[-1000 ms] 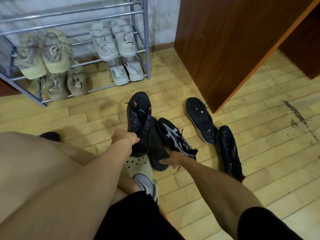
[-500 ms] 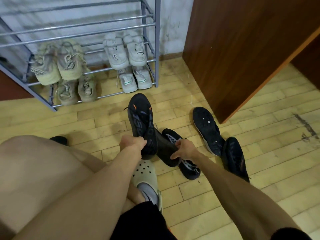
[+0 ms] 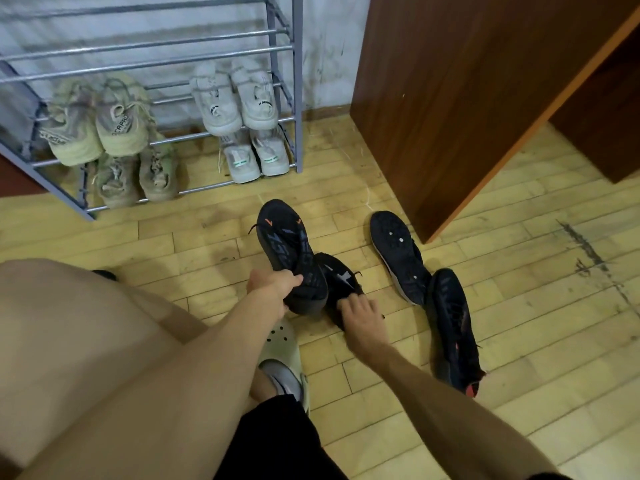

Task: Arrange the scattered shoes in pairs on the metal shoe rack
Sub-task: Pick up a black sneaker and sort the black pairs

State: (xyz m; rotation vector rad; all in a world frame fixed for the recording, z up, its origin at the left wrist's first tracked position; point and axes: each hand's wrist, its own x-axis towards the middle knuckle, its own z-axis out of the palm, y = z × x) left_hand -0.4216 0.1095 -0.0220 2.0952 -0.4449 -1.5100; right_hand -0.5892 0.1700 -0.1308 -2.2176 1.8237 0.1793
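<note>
Pale yellow wood-plank floor (image 3: 519,358), scuffed; a dark streaky stain (image 3: 585,251) toward its right edge. Large reddish-brown wooden panel (image 3: 460,98) stands upright at the floor's far right, its lighter edge strip slanting down to a bottom corner on the planks. Second brown panel (image 3: 602,126) behind it, at the right edge. Whitish wall (image 3: 329,53), smudged, meets the floor's far edge. Beige perforated clog (image 3: 282,344) over a grey sock (image 3: 282,377), low centre.

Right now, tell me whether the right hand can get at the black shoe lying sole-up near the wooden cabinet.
Probably yes. The right hand rests on another black shoe, and only bare floor separates it from the sole-up shoe.
</note>
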